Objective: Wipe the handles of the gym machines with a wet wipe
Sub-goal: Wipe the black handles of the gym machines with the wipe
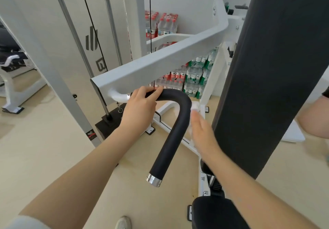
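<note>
On black handle (170, 130), left grip (140, 107) clasping bend, right grip (201, 130) pressing wipe (195, 107), blurred

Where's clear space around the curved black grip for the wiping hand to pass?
Free: inside the bend of the black grip, between left hand and right hand; also below its chrome end cap, over bare floor. Crowded: right of the grip, where the wet wipe and black pad sit close.

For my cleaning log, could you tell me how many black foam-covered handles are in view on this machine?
1. The curved black handle hangs from the white arm, the left hand gripping its upper end and the right hand beside its bend. Others may be hidden.
</note>
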